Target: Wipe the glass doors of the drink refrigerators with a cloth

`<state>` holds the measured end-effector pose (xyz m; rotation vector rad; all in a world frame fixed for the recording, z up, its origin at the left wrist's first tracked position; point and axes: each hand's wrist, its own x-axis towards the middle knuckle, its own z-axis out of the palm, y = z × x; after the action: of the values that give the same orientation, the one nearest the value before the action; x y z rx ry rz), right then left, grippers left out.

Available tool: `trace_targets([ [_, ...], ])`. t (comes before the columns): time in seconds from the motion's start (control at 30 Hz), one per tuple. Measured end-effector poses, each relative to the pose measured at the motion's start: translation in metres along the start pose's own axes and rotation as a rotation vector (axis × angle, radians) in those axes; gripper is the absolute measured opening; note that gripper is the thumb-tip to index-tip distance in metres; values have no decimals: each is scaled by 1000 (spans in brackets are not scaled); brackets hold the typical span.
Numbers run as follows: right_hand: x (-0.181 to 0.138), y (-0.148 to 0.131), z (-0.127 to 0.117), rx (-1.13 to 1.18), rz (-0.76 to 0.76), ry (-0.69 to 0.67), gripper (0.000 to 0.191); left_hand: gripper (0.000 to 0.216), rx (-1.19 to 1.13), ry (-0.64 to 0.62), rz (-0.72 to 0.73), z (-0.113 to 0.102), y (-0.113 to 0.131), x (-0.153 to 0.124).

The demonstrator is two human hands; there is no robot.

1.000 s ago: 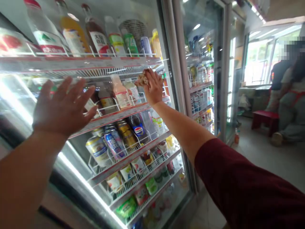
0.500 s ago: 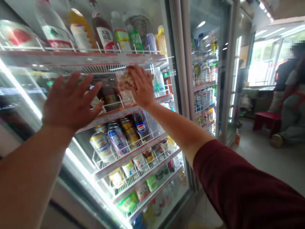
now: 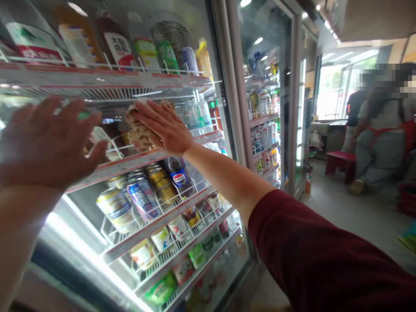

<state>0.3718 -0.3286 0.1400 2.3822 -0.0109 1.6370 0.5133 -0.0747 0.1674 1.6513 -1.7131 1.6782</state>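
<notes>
My right hand presses a crumpled beige cloth flat against the glass door of a drinks fridge, fingers stretched over it. My left hand lies open and flat on the same glass, further left, holding nothing. Behind the glass, wire shelves carry bottles on the top row and cans on the row below the hands.
A second fridge door stands to the right along the same wall. Two people stand at the far right near a red stool. Grey floor stretches between them and me.
My right hand has slid the cloth leftwards across the glass, towards my left hand. The left hand stays flat on the glass. The view has shifted a little.
</notes>
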Motion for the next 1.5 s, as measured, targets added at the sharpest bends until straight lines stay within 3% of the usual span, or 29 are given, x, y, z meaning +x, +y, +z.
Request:
trace_targets([
  [0.07,3,7,10,64,71,66,60,80,78,-2,4,-3,4,1],
  [0.17,10,16,28,171,407,222,61,75,154,-27,-9,-5,7,4],
  [0.2,11,17,32,203,456,250,61,73,168,-39,-22,-5,9,4],
  [0.23,11,17,34,223,441,250,61,71,175,-50,-39,-6,9,5],
  [0.37,4,12,33,227,65,116,60,68,175,-84,-59,-7,11,5],
  [0.4,4,12,34,233,34,122,60,68,182,-87,-49,-7,11,5],
  [0.43,4,13,36,245,73,163,61,67,190,-83,-41,-8,11,5],
  [0.53,8,16,44,260,433,355,64,64,201,-69,-22,-8,9,5],
  [0.6,8,14,43,222,529,374,64,63,198,-70,-28,-8,8,5],
  [0.77,-2,10,34,93,88,185,60,67,172,-87,-50,-8,8,5],
  [0.83,-2,16,44,109,114,239,60,65,196,-96,-50,-8,7,6],
  [0.93,4,31,67,185,359,437,60,63,242,-107,-38,-6,4,6],
  [1.0,6,35,73,223,445,511,59,65,245,-102,-29,-4,1,5],
  [1.07,3,30,66,199,349,460,58,69,232,-100,-21,-3,-1,4],
  [1.17,-4,16,47,108,60,262,56,68,221,-90,-23,-4,2,4],
  [1.23,-6,12,44,105,-11,222,56,66,218,-85,-31,-6,5,4],
  [1.4,5,29,72,187,343,455,57,66,212,-89,-17,-7,5,4],
  [1.5,5,31,69,152,349,408,59,67,246,-93,-2,-5,2,3],
])
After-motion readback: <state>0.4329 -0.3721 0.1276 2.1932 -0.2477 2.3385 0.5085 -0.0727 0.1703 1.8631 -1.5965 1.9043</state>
